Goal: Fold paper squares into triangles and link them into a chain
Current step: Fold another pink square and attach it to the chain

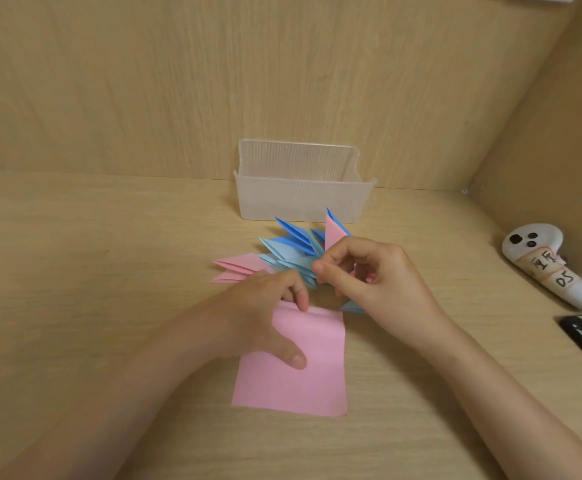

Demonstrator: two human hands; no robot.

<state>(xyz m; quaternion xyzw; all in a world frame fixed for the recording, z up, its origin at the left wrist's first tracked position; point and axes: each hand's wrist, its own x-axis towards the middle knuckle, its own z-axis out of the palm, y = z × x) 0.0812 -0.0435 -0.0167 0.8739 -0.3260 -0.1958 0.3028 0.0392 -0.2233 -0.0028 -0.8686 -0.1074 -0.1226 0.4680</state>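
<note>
Pink sheet (293,375) lies flat on the desk (109,237) under the left hand (265,317), thumb pressing it and fingers curled onto its far edge. Just right, the right hand (362,271) pinches a pink triangle (332,233) upright with curled fingertips, against the blue-and-pink chain (293,251). Beyond the fingertips stands a clear box (300,199), showing only its own ribbed walls.

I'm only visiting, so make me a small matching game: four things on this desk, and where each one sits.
Things:
1. clear plastic box
2. pink sheet
3. white controller
4. pink triangle

Places:
A. under the left hand
B. at the back, by the rear wall
C. held in the right hand
D. near the right wall

Pairs: 1-B, 2-A, 3-D, 4-C.
</note>
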